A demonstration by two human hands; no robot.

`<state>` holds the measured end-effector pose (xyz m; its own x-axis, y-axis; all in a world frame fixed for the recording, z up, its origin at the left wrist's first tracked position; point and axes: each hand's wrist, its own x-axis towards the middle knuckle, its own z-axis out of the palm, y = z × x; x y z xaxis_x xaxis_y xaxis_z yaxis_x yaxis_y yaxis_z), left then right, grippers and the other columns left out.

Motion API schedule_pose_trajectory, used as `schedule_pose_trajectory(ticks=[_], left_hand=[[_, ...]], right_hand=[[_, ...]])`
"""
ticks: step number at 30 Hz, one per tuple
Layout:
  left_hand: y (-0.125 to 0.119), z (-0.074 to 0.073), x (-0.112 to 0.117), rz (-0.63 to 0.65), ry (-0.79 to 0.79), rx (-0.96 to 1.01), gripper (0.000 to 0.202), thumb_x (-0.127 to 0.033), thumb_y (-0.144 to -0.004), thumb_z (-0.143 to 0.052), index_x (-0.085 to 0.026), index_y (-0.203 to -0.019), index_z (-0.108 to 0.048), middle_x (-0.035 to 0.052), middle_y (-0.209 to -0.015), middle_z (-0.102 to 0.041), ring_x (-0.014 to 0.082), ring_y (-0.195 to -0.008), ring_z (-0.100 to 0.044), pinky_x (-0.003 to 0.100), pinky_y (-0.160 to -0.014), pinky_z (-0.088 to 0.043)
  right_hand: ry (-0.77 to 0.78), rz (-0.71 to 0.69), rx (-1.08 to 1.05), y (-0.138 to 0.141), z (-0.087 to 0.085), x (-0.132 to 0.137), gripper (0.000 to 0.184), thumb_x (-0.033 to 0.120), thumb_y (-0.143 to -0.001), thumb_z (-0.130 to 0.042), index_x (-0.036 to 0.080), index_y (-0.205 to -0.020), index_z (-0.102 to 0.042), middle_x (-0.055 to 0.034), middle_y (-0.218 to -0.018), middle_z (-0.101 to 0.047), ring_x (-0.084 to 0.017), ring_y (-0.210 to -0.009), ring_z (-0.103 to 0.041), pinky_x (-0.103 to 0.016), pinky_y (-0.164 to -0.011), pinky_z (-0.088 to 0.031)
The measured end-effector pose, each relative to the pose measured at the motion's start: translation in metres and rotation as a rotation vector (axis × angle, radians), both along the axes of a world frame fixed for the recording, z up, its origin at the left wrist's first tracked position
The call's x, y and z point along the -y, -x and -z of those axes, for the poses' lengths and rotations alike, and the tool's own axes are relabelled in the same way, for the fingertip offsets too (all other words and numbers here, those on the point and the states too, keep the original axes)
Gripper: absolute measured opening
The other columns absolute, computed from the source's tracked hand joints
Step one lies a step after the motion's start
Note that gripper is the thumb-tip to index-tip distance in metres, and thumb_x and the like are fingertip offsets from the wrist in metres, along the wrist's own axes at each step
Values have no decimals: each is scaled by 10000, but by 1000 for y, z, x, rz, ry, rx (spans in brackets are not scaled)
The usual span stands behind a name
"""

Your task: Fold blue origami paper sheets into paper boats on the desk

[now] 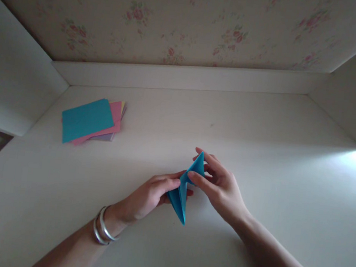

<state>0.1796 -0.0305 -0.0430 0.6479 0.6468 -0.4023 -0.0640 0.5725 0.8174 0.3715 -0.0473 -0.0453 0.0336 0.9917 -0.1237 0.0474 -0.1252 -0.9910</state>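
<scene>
A folded piece of blue paper (181, 196) with pointed ends is held between both hands, above the white tabletop. One point aims up and away, the other down toward the table's front edge. My left hand (154, 191) grips its lower left part, thumb on top near the middle crease and fingers underneath. On the upper right part, my right hand (219, 182) pinches the paper with the thumb in front and fingers behind. Parts of the fingers on both hands are hidden by the paper. Two silver bangles circle my left wrist.
A stack of coloured paper sheets (87, 118), blue on top with pink, purple and yellow below, lies at the back left of the white table (251, 116). White panels stand at both sides, and a flowered wall (191, 22) is behind.
</scene>
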Motion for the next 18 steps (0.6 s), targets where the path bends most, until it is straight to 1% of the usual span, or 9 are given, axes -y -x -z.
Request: schedule_pose_trajectory(ticks=[2,5,8,11,14,18], left_hand=[[-1,-2,0,22,-53,-25,407,-411,-955,-572,-216,-1295,-682,91,-1208,-743,306,-1171,-657,449,-1003,-514],[-2,-3,0,41,-92,-31,407,-364,-974,-550,-248,-1354,-638,76,-1294,-703,301,-1232,-620,460,-1053,-480],[-4,-5,0,27,-141,-38,410,-333,-971,-558,-259,-1368,-628,66,-1395,-639,303,-1343,-533,458,-1117,-430],[-4,-7,-1,23,-233,-69,421,-298,-966,-563,-268,-1382,-615,50,-1471,-573,298,-1426,-436,450,-1153,-398],[-4,-6,-1,39,-297,-90,441,-278,-974,-553,-268,-1414,-582,41,-1517,-523,288,-1447,-405,445,-1186,-358],[-3,-2,-2,41,-345,-105,461,-289,-990,-540,-264,-1451,-537,33,-1553,-478,272,-1458,-388,426,-1223,-296]], right_hand=[[4,-23,-15,1,0,1,577,390,-808,-748,247,-1349,-605,-69,-1080,-564,-209,-899,-644,-287,-629,-604],[13,-50,-31,1,1,2,581,389,-825,-740,244,-1367,-587,-76,-1120,-557,-212,-913,-648,-308,-667,-617],[0,-79,3,1,1,4,612,395,-812,-760,252,-1377,-575,-82,-1174,-550,-206,-927,-639,-328,-747,-613],[-5,-93,38,0,2,5,630,385,-813,-761,255,-1394,-553,-93,-1240,-536,-208,-968,-630,-342,-814,-598],[-3,-95,46,-1,3,6,632,368,-820,-750,257,-1405,-537,-104,-1293,-521,-221,-1014,-623,-352,-844,-585],[3,-105,12,-1,4,6,616,334,-825,-733,268,-1403,-529,-103,-1330,-509,-191,-948,-639,-346,-828,-586]])
